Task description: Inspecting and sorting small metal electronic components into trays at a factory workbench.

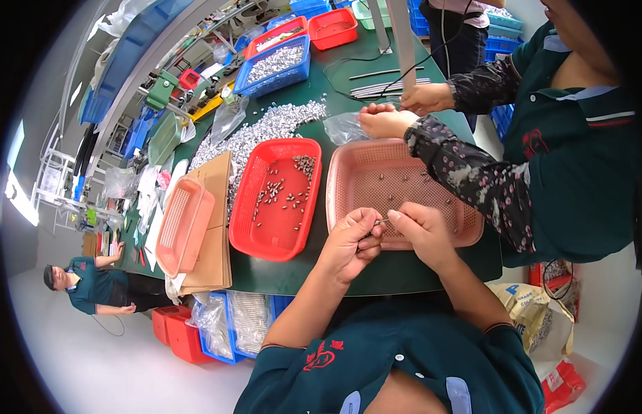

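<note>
Both your left hand [350,243] and right hand [421,231] pinch one tiny part [382,221]; keep it over the pink tray [348,172] so drops land inside.

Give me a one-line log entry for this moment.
left hand: pinching small metal part | right hand: pinching same part | below: pink perforated plastic tray

The small part [380,221] pinched between the left hand [350,243] and the right hand [423,231] looks like bright, shiny metal. The pink basket [348,181] beneath them is matt plastic with a finely perforated floor. The red tray [255,234] beside it is smooth, slightly glossy plastic holding dull silver metal pieces [285,194]. The tabletop [321,269] has a dark green, matt, even surface. A flat sheet of brown cardboard [210,255] looks rough and papery. The heap of loose parts [266,127] glints metallic. A clear bag [343,127] is thin, glossy plastic film.
</note>
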A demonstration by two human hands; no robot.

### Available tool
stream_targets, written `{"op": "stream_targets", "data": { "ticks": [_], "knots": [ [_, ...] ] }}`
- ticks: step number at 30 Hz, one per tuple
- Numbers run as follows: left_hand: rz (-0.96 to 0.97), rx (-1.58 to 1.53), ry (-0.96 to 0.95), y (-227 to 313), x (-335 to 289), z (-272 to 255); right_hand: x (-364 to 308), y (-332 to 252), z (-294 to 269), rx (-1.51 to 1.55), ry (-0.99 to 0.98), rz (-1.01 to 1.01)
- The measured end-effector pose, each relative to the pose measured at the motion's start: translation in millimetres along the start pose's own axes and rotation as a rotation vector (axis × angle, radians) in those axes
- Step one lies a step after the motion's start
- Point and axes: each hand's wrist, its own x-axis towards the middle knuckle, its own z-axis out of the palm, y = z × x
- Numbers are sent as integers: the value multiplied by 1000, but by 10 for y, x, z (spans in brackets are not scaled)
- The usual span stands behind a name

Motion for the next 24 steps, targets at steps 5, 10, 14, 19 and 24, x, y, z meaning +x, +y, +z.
{"op": "stream_targets", "data": {
  "ticks": [5,10,14,19,24],
  "knots": [
    [59,208,51,123,94,-14,202,9,-56,-243,-58,-210],
    [56,216,29,136,142,-54,133,69,25,-301,21,-285],
    [41,229,72,87,158,-57,154,256,34,-110,91,-150],
    [52,278,78,80,145,-32,180,159,17,-154,120,-153],
    [27,311,57,137,83,-26,199,75,18,-310,81,-283]
  ]
}}
